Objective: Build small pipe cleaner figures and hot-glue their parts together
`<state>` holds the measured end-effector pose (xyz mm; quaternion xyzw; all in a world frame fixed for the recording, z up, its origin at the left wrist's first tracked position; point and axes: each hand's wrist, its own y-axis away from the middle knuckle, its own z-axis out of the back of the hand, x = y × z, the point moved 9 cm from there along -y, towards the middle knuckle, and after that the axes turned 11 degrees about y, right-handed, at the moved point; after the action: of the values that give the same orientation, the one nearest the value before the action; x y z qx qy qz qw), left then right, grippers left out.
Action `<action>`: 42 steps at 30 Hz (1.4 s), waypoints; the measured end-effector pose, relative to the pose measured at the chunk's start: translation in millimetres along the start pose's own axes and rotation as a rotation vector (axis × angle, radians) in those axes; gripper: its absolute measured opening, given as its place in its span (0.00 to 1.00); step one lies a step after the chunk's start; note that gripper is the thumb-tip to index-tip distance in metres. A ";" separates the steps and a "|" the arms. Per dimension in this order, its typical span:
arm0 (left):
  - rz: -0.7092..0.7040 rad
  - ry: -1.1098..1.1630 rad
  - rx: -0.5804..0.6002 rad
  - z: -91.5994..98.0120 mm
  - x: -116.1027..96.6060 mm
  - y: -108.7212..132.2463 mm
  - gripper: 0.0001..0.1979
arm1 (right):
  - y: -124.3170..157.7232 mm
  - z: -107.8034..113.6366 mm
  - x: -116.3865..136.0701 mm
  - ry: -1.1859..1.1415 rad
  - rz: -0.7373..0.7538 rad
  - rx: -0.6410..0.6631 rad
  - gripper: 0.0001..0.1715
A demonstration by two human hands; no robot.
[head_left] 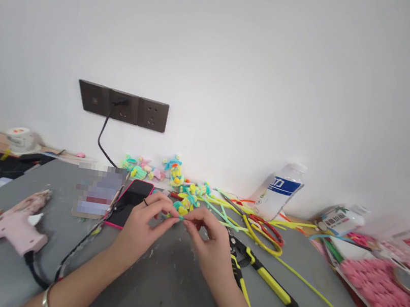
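Observation:
My left hand [148, 224] and my right hand [208, 238] meet over the middle of the grey tabletop, both closed in a pinch. Between their fingertips is a short teal piece of pipe cleaner [181, 217], mostly hidden by the fingers. Just behind the fingertips lie yellow and teal pipe-cleaner shapes [187, 203]. Further back, against the wall, stands a small pipe-cleaner figure [176, 171] in blue, yellow and orange. To the right of my right hand lie pliers with yellow and black handles [274, 282].
A pink glue gun [16, 230] lies at left with its black cord. A phone with a pink edge [129, 201] is beside my left hand. Loose pipe cleaners [322, 299], red-handled scissors [267, 228] and a bottle [280, 190] are at right, with pink chunky knitting [380, 292] beyond.

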<state>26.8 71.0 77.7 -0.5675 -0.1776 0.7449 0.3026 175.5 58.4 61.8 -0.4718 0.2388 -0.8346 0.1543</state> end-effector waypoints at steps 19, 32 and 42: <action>0.297 0.574 0.087 -20.3 23.7 2.7 0.12 | -1.8 -12.1 -9.3 -0.438 -0.129 0.174 0.11; 0.359 0.731 0.188 -26.4 25.4 5.9 0.11 | 3.3 -17.6 -9.5 -0.499 -0.215 0.282 0.15; 0.422 0.702 0.345 -35.7 12.4 11.5 0.15 | 1.9 -16.7 -4.0 -0.592 -0.194 0.313 0.15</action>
<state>55.8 67.6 51.0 -0.7512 0.1824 0.5712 0.2760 163.2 63.1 50.5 -0.6844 0.0068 -0.6989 0.2075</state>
